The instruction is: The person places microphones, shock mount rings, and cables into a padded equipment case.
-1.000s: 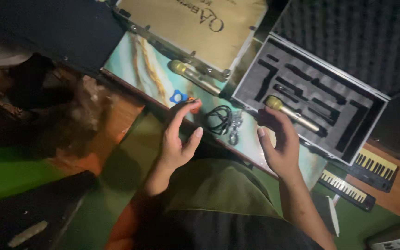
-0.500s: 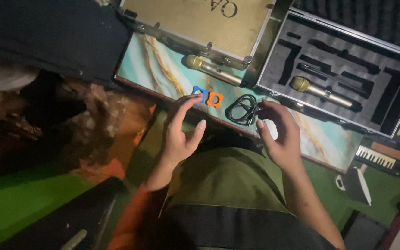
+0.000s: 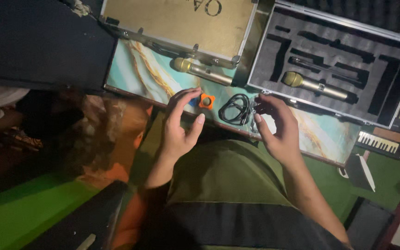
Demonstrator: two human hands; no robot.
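Now our left hand [image 3: 178,132] has slid forward, fingers spread, tips beside the orange star-shaped piece [image 3: 206,100], half hiding a blue one. Our right hand [image 3: 278,129] hovers loosely curled by the coiled black cable [image 3: 235,109]; whether it pinches anything, we cannot tell. Beyond lie two gold microphones, one in the foam case [image 3: 334,55].

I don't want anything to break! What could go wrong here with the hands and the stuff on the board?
The left hand reaches by the small orange ring near the board's edge; a nudge might knock it off. The black cable lies coiled beside the right hand and could snag fingers. The loose gold microphone might roll.
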